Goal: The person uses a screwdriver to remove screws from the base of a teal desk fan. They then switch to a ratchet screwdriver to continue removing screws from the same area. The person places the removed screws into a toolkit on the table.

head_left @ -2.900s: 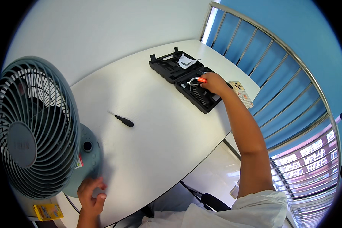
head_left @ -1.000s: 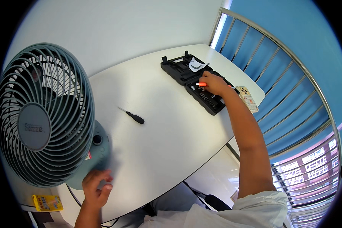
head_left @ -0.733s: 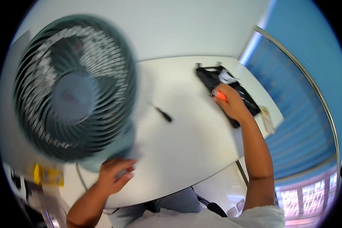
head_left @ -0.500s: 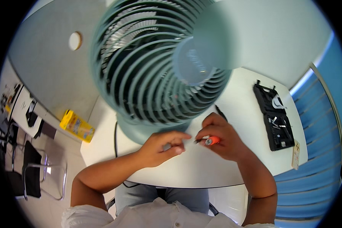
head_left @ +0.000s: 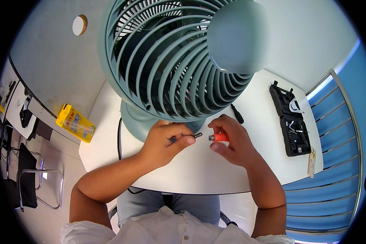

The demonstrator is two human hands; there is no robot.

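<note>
Between the thumb and fingers of my left hand [head_left: 165, 143] is a small dark metal screwdriver bit [head_left: 198, 135], its end pointing right. Facing it across a narrow gap, my right hand [head_left: 239, 143] grips a red-orange screwdriver handle [head_left: 221, 137] whose silver socket end points left. The bit and the socket are apart. Just beyond both hands stands a large green fan [head_left: 136, 123] with a curved-rib grille and a round front disc [head_left: 236, 38]. A black-handled screwdriver [head_left: 237, 114] lies past my right hand.
An open black tool case [head_left: 289, 136] holding small metal pieces sits at the white table's [head_left: 183, 177] right side, with a beige strip [head_left: 312, 163] beside it. A yellow box [head_left: 75, 123] is on the left. A black cord [head_left: 119, 140] runs beside the fan base.
My left hand, open before, now pinches the dark bit, which was at my right fingers. The red handle has turned so its socket points left. The view has shifted slightly.
</note>
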